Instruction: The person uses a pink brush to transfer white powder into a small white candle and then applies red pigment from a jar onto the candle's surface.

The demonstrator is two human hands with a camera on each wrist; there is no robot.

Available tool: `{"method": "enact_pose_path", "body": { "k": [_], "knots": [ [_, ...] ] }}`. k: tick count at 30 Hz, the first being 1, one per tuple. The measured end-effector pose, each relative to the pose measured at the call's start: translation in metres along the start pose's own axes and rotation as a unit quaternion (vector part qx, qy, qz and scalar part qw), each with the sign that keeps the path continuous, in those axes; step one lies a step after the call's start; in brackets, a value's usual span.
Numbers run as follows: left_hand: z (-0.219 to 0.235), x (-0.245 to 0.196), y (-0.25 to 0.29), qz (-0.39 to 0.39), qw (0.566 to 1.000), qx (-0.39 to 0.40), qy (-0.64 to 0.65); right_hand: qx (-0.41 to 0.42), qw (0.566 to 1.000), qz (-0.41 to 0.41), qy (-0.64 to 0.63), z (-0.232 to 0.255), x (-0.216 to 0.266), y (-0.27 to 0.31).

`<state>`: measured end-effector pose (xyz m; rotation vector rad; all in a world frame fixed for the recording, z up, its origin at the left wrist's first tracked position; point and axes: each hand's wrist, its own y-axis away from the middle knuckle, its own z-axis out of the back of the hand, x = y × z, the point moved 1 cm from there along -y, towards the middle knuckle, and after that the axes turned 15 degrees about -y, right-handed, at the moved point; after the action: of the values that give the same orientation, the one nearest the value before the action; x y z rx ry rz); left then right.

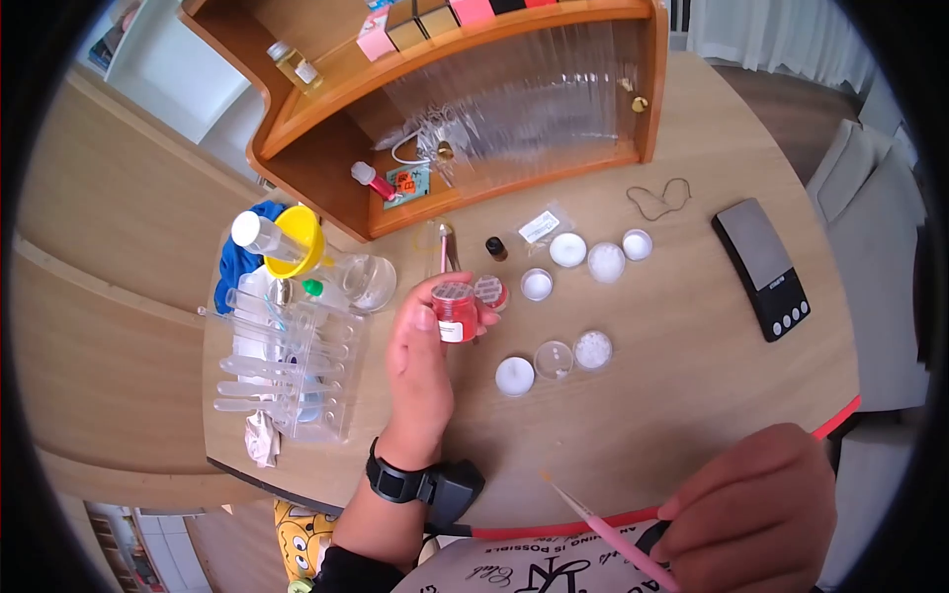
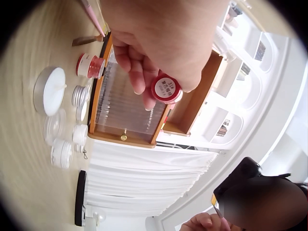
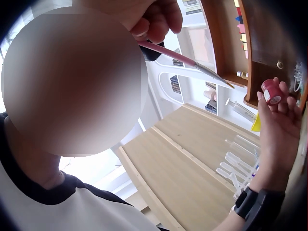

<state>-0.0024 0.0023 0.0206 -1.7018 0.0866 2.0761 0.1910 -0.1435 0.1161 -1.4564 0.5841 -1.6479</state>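
Observation:
In the head view my left hand point(image 1: 415, 371) holds a small red jar point(image 1: 455, 316) above the table, fingers and thumb around its sides. The jar has a white label, and its round end with printed writing shows in the left wrist view. Behind the hand on the table stands a similar red jar point(image 1: 491, 291). Low on the right, my right hand point(image 1: 756, 504) grips a pink-handled paintbrush point(image 1: 621, 539), its bristle tip pointing up and left, apart from the jar. Near the left hand lie a white tealight candle point(image 1: 515, 377), a clear cup point(image 1: 555, 362) and a cup of white granules point(image 1: 593, 350).
More small white-filled cups point(image 1: 607, 262) and a dark little bottle point(image 1: 496, 248) stand farther back. A black scale point(image 1: 759, 267) lies right. On the left are a clear rack point(image 1: 326, 395) with pipettes and a yellow cup point(image 1: 297, 242). A wooden cabinet point(image 1: 346, 212) stands behind.

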Motion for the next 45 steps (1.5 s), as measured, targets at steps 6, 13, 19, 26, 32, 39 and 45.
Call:
{"method": "enact_pose_path", "body": {
  "k": [6,13,19,26,32,39,45],
  "knots": [
    [-0.005,-0.009,0.001,0.014,0.999,-0.025,-0.028,0.097,0.994,-0.049,0.023,0.014,0.003,0.014],
    [-0.001,-0.004,0.003,-0.004,0.999,-0.011,0.034,0.067,0.993,0.078,0.065,0.006,-0.020,-0.007],
    [0.001,0.003,0.000,-0.095,0.995,0.018,-0.014,-0.230,0.972,-0.043,-0.025,-0.008,-0.067,0.005],
    [0.001,-0.003,-0.002,-0.159,0.978,0.001,-0.132,-0.263,0.944,-0.165,-0.111,0.000,-0.080,0.006],
    [0.003,-0.005,-0.002,-0.163,0.973,-0.009,-0.163,-0.275,0.943,-0.161,-0.100,0.000,-0.082,0.007],
    [0.003,0.005,-0.006,-0.151,0.971,0.025,-0.182,-0.244,0.948,-0.190,-0.077,0.004,-0.087,0.005],
    [-0.003,0.006,-0.003,-0.044,0.981,0.041,-0.182,-0.357,0.907,-0.173,-0.142,0.003,-0.105,0.006]
  ]
}}
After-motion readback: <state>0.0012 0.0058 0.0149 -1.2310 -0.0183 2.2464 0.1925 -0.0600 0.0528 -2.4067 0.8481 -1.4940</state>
